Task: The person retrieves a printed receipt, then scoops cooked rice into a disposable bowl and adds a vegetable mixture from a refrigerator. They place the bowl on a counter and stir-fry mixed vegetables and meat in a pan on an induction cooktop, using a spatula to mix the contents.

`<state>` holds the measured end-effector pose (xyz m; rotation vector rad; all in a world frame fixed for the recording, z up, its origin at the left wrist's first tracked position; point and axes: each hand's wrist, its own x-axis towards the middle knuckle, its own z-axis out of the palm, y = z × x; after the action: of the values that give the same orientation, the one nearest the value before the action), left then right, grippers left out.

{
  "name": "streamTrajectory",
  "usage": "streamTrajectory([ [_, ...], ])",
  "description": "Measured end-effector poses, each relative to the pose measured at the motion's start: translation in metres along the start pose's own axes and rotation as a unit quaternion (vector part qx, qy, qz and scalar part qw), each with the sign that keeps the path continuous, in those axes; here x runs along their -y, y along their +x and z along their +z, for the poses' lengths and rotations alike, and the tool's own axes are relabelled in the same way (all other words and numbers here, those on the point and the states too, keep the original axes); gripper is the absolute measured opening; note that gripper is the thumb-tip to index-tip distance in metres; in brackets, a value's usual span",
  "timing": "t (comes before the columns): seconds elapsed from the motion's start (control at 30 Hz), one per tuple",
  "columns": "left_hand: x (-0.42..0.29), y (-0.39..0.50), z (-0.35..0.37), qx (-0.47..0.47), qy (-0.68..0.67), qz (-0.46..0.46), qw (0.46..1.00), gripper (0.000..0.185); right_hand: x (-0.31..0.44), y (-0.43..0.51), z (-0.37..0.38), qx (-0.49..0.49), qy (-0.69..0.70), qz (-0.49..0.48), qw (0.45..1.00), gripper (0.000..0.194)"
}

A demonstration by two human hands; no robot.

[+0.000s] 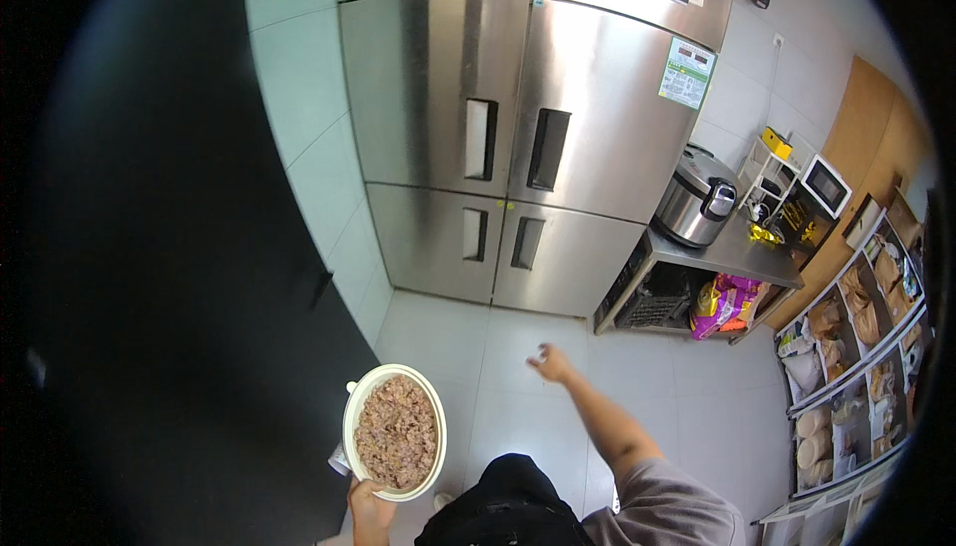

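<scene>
My left hand (371,505) grips the lower rim of a cream-coloured bowl (441,441) at the bottom of the view. Cooked brownish mixed-grain rice (397,432) fills much of it. A small lug sticks out from the bowl's upper left rim. Out in front of my body, my right hand (551,363) hangs over the tiled floor with its fingers bent and apart, touching nothing. Beyond it stands a four-door stainless-steel refrigerator (590,98) with recessed handles; its doors are closed.
A black door or panel (224,307) rises close on my left, beside the bowl. At the right, a steel table (728,251) carries a large rice cooker (698,195), with a black crate (653,307) and a purple bag (724,303) beneath. Farther right, shelving (792,396) holds packages.
</scene>
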<state>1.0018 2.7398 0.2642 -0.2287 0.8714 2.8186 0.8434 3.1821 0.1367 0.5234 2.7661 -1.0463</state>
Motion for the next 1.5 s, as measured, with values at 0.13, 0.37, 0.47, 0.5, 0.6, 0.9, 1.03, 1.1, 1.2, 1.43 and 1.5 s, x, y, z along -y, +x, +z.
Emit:
streamTrajectory([
  [0.13,-0.005,0.217,0.062,0.038,0.013,-0.048,0.998,0.08,0.037,0.229,-0.13,-0.246,0.151,-0.039,0.957,0.062],
  [0.37,0.063,0.527,0.183,0.057,-0.067,-0.081,0.993,0.084,0.159,0.638,-0.336,-0.379,0.294,-0.178,0.859,0.051],
  [0.47,0.069,0.622,0.225,0.028,-0.051,-0.073,0.996,0.082,0.215,0.743,-0.362,-0.432,0.309,-0.128,0.837,0.057],
  [0.5,0.068,0.649,0.234,0.032,-0.066,-0.065,0.995,0.082,0.232,0.77,-0.36,-0.451,0.299,-0.104,0.835,0.059],
  [0.6,0.059,0.738,0.247,0.012,-0.02,-0.069,0.997,0.081,0.257,0.837,-0.35,-0.548,0.275,-0.061,0.788,0.056],
  [0.9,0.118,1.047,0.241,0.114,0.006,-0.286,0.951,0.077,0.099,0.712,-0.266,-0.514,0.588,-0.102,0.616,0.048],
  [1.03,0.168,1.116,0.29,0.147,0.052,-0.389,0.908,0.076,-0.028,0.532,-0.337,-0.535,0.592,-0.008,0.603,0.056],
  [1.1,0.193,1.133,0.325,0.185,0.053,-0.414,0.89,0.075,-0.084,0.496,-0.388,-0.587,0.596,0.034,0.547,0.057],
  [1.2,0.23,1.158,0.371,0.163,0.098,-0.469,0.863,0.075,-0.151,0.489,-0.416,-0.635,0.574,0.018,0.517,0.057],
  [1.43,0.382,1.196,0.447,0.122,0.145,-0.391,0.901,0.073,-0.266,0.688,-0.259,-0.613,0.568,0.461,0.298,0.026],
  [1.5,0.442,1.206,0.475,0.1,0.11,-0.371,0.917,0.073,-0.292,0.813,-0.266,-0.363,0.685,0.493,0.395,0.019],
])
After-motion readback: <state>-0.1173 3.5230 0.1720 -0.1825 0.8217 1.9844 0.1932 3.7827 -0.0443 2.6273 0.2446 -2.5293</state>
